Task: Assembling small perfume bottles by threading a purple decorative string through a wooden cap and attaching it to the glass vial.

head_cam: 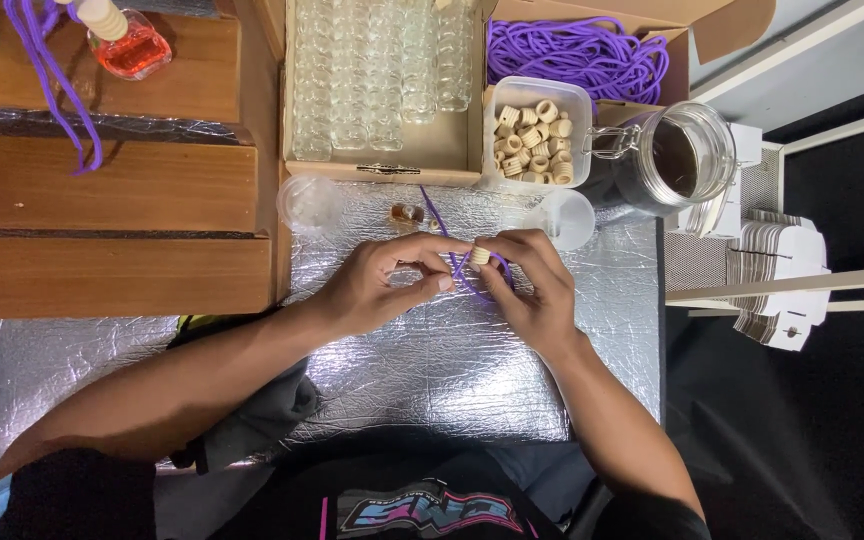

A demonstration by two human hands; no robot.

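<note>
Both hands meet over the middle of the foil-covered bench (432, 370). The left hand (377, 285) pinches a length of purple cord (462, 268) between thumb and fingertips, its grip closed tight. The right hand (532, 285) is closed on a small wooden cap (480, 256), holding it right against the cord, between the two sets of fingertips. The cord appears to be going through the cap; I cannot tell whether it is fully through. A loose end of cord trails toward the far side.

Judging by the layout, much is left: a tub of wooden caps (535, 135) sits far right, full, beside a box of empty glass bottles (382, 75) and a pile of purple cord (577, 55). One finished bottle of red liquid (132, 45) hangs at far left. A glass jar (677, 155) lies at the right.
</note>
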